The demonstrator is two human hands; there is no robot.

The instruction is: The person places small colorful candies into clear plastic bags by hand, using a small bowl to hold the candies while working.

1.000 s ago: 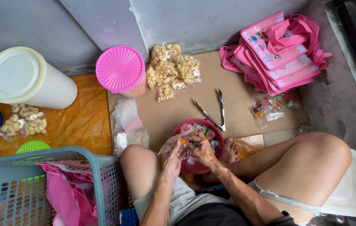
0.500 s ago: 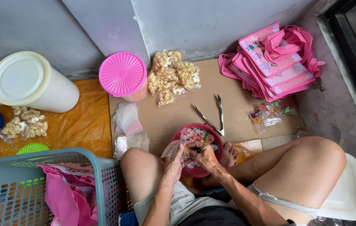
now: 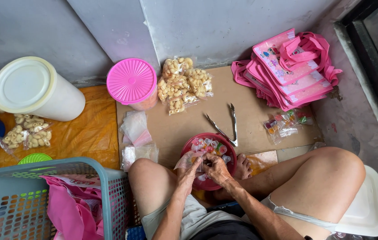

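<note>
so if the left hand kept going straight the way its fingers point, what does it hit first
Probably the small wrapped sweets in the red bowl; the left hand points up over them, though depth is unclear.

Pinks, oranges and pale blue on the floor

Red bowl (image 3: pixel 224 141) of many-coloured sweets (image 3: pixel 209 147); ribbed pink lid (image 3: pixel 131 81); pink printed bags (image 3: pixel 286 71); orange sheet (image 3: pixel 87 133); light-blue lattice basket (image 3: pixel 29 200).

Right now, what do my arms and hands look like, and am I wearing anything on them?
Both arms are bare from the elbow down: no sleeves, gloves or watch show. The left hand and the right hand carry no rings or bands that can be made out. The forearms are lean, and the right one shows raised veins and tendons. The fingernails are too small to judge.
</note>
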